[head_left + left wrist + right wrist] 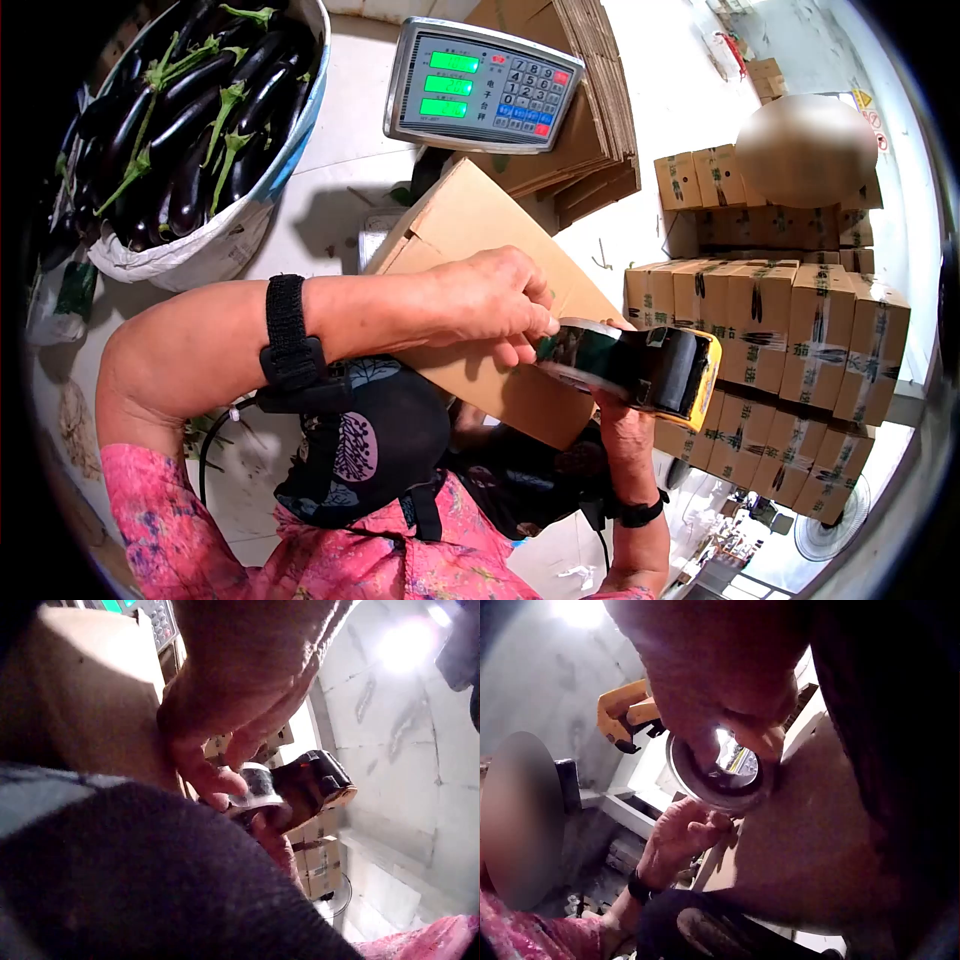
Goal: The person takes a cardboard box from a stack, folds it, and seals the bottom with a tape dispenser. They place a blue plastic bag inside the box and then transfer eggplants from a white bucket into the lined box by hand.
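My right hand [628, 425] grips a tape dispenser [690, 372], with fingers reaching into the core of its tape roll [676, 769]. The dispenser's yellow-edged head points away to the right. Close against the roll, my left hand [490, 300] has curled fingers, its thumb and fingertips pinching at the edge of the packing tape [259, 784]. Beneath both hands is a plain brown cardboard box [480, 235], standing at an angle. The left forearm passes over its near side in the head view.
A large tub [285, 190] of eggplants [190, 110] stands at upper left. Beyond the box is a scale display [485, 85] with lit green readouts, beside flattened cartons [600, 110]. Stacked taped boxes [760, 320] fill the right, with another person behind them and a fan [835, 525] nearby.
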Tool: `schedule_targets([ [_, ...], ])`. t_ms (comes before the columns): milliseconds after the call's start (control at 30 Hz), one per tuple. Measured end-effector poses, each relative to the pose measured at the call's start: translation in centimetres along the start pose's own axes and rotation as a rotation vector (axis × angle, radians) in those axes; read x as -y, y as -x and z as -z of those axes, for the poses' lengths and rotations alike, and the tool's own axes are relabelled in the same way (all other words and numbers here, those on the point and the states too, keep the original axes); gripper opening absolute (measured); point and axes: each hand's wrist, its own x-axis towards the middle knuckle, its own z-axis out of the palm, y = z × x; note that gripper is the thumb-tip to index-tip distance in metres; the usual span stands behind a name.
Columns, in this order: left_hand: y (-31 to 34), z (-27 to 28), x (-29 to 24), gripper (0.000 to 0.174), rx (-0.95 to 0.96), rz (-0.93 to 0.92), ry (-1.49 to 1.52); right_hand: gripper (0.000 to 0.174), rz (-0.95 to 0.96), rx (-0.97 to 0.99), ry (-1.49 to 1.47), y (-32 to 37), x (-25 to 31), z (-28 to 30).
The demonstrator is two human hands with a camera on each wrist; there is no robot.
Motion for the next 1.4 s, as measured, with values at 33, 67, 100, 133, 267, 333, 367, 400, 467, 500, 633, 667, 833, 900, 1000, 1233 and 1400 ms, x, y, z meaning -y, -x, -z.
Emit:
schedule_targets([
  [33, -0.1, -0.1, -0.1, 0.037, 0.01, 0.008, -0.012, 0.062, 0.009, -0.009, -0.003, 0.1, -0.1, 0.0],
  [67, -0.3, -0.2, -0.1, 0.036, 0.021, 0.016, -0.024, 0.062, -0.008, -0.021, 0.04, 0.4, -0.3, 0.2],
  [100, -0.4, -0.2, -0.1, 0.034, 0.031, 0.026, -0.035, 0.062, -0.026, -0.031, 0.083, 0.7, -0.5, 0.4],
  [133, -0.7, -0.3, 0.0, 0.031, 0.032, 0.043, -0.049, 0.063, -0.007, -0.04, 0.158, 1.0, -1.4, 0.9],
  [267, -0.9, -0.4, 0.3, 0.02, 0.024, 0.063, -0.093, 0.065, 0.116, -0.054, 0.499, 1.4, -3.7, 2.0],
  [333, -0.7, -0.6, 0.3, 0.016, 0.011, 0.044, -0.096, 0.065, 0.163, -0.057, 0.579, 1.4, -4.1, 2.1],
  [367, -0.6, -0.8, 0.3, 0.014, 0.002, 0.031, -0.093, 0.065, 0.168, -0.063, 0.564, 1.2, -4.3, 2.1],
  [400, -0.5, -1.0, 0.3, 0.014, -0.006, 0.018, -0.091, 0.065, 0.172, -0.071, 0.549, 1.1, -4.4, 2.1],
  [467, -0.2, -1.4, 0.5, 0.015, -0.03, -0.033, -0.103, 0.066, 0.198, -0.047, 0.55, 1.2, -4.4, 2.1],
  [500, 0.0, -1.5, 0.7, 0.015, -0.042, -0.059, -0.109, 0.065, 0.212, -0.036, 0.574, 1.3, -4.3, 2.0],
  [633, 0.3, -1.7, 1.0, 0.018, -0.106, -0.105, -0.225, 0.063, 0.267, -0.002, 0.663, 1.5, -3.9, 1.8],
  [667, 0.4, -1.7, 0.8, 0.018, -0.114, -0.089, -0.244, 0.063, 0.286, 0.005, 0.704, 1.5, -4.0, 1.7],
  [833, 0.4, -1.5, 1.5, 0.018, -0.133, -0.14, -0.165, 0.062, 0.324, 0.008, 0.711, 1.0, -3.2, 0.8],
  [900, 0.7, -1.9, 1.5, 0.017, -0.148, -0.102, -0.079, 0.061, 0.424, 0.002, 0.785, 1.1, -3.5, 1.0],
  [1000, 0.8, -2.0, 1.9, 0.015, -0.198, -0.107, -0.049, 0.055, 0.521, 0.033, 0.88, 1.5, -4.1, 1.2],
  [1233, 2.4, 0.2, -0.2, 0.012, -0.258, -0.252, -0.171, 0.059, 0.39, 0.212, 0.716, 0.1, -1.9, 1.2],
  [1400, 5.5, 3.0, -2.6, 0.009, -0.246, -0.281, -0.06, 0.081, 0.484, 0.147, 0.704, -3.3, 4.3, -1.3],
])
